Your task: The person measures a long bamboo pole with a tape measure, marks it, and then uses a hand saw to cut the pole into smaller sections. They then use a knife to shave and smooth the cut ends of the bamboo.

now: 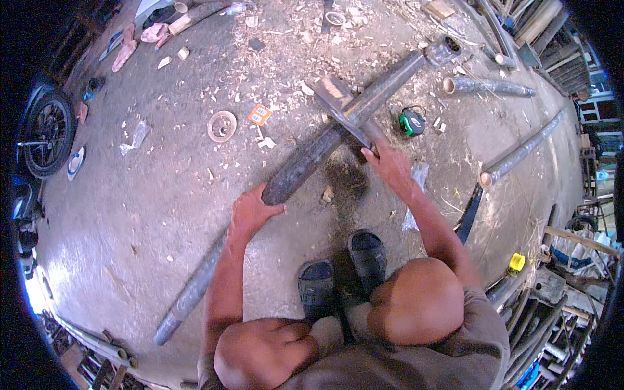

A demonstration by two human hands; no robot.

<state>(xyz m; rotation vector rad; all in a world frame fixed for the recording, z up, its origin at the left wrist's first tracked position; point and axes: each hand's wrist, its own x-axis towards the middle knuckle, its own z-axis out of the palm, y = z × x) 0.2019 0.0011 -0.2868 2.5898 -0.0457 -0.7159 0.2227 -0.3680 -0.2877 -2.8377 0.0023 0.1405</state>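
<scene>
My left hand (248, 213) is closed round the near end of a thick, dark bamboo pole (309, 156), its thumb out to the right. The pole slants away to the upper right, ending in a hollow mouth beyond a joint. My right hand (392, 168) is closed on a large knife (353, 132), whose flat blade lies across the pole's middle; its handle is mostly hidden by the fingers. Beneath or beside the blade's far end is a brown wooden block (333, 93). A thinner grey pole (188, 299) runs down-left past my left forearm.
Pale chips (292, 58) litter the far floor. A green and black tape measure (411, 121), an orange card (259, 114) and a ring-shaped piece (221, 127) lie nearby. Cut bamboo lengths (491, 86) rest at right; a wheel (47, 133) stands at left. My sandalled feet (316, 286) are close by.
</scene>
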